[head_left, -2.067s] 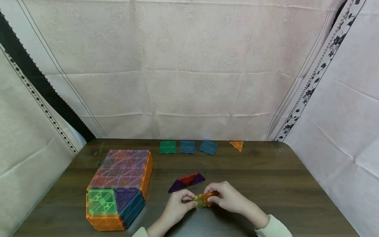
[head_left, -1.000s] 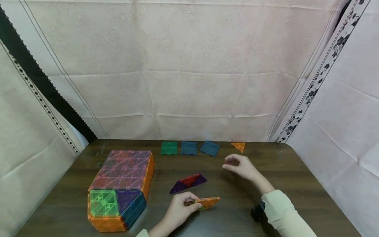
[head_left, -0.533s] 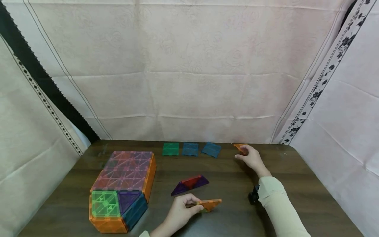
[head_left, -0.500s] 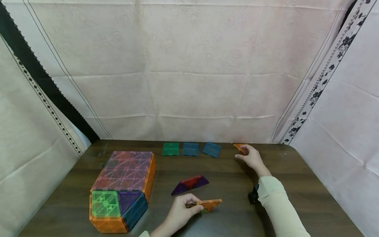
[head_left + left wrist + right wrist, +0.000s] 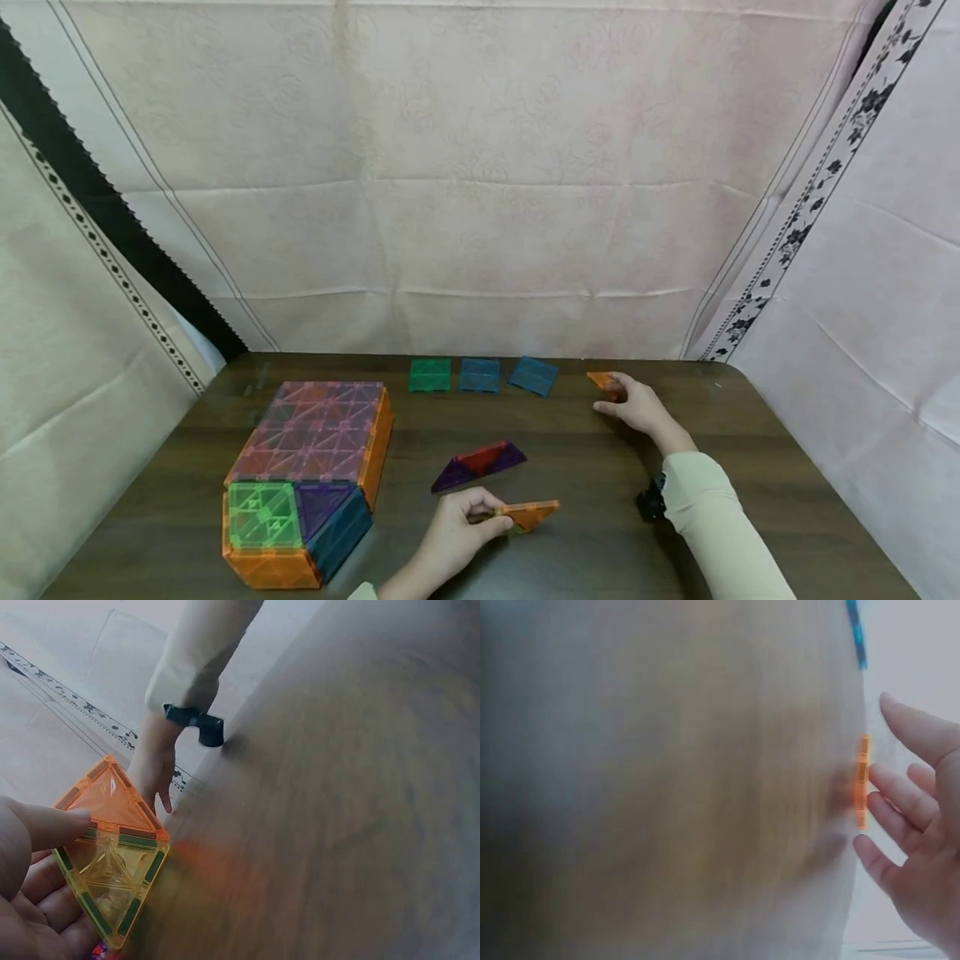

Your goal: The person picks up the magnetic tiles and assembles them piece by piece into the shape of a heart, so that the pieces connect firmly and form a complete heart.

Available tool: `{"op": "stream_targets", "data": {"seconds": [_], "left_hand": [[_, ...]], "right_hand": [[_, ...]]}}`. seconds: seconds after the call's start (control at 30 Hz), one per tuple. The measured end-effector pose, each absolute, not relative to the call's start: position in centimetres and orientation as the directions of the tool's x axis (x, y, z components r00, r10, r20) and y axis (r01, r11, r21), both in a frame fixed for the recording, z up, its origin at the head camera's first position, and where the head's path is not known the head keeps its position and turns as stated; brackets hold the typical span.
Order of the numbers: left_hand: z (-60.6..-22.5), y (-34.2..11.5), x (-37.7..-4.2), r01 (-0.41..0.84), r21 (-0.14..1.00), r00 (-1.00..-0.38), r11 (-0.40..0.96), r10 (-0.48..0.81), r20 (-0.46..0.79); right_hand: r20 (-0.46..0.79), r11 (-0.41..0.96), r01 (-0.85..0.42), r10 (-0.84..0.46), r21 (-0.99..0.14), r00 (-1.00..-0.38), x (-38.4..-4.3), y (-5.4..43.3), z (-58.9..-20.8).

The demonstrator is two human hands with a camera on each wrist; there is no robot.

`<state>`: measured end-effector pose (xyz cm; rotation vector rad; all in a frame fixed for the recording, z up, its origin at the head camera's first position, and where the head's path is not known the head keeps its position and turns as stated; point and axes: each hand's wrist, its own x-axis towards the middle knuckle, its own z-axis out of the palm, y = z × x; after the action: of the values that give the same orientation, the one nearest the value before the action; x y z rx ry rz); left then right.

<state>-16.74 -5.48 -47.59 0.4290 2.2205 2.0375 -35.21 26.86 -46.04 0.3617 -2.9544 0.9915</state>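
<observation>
In the head view my left hand [image 5: 461, 525] pinches a joined pair of triangular magnetic tiles at the middle front. The left wrist view shows an orange triangle tile [image 5: 109, 799] edge to edge with a yellow triangle tile [image 5: 112, 881], my thumb lying across them. Far off at the right back, my right hand [image 5: 637, 406] reaches over a loose orange triangle tile [image 5: 598, 379]. Seen from the right wrist, fingertips touch that flat tile [image 5: 862, 782] while the thumb stays apart from it. Behind the left hand lies a red and purple tile piece [image 5: 480, 464].
A large block built of tiles [image 5: 307, 433], pink on top with orange sides, stands at the left. Along the back edge lie a green tile [image 5: 430, 375] and two blue tiles [image 5: 480, 375]. White cloth [image 5: 480, 208] hangs behind the wooden table [image 5: 750, 500].
My right hand left the tile pair, went to the back right and has drawn the loose orange triangle slightly nearer. The left hand keeps the pair in nearly the same place.
</observation>
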Motion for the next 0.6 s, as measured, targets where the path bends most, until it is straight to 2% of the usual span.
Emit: {"op": "stream_targets", "data": {"seconds": [0.43,0.6], "left_hand": [[-47.7,-5.6,-16.8,0.146,0.986,-0.955,0.077,0.270,0.120],[-47.8,-5.5,-16.8,0.165,0.982,-0.953,0.096,0.273,0.133]], "right_hand": [[0.028,0.735,-0.337,-0.398,-0.589,-0.917,-27.0,25.6,-44.8],[0.024,0.732,-0.366,-0.432,-0.574,-0.902,-25.5,25.3,-44.2]]}}
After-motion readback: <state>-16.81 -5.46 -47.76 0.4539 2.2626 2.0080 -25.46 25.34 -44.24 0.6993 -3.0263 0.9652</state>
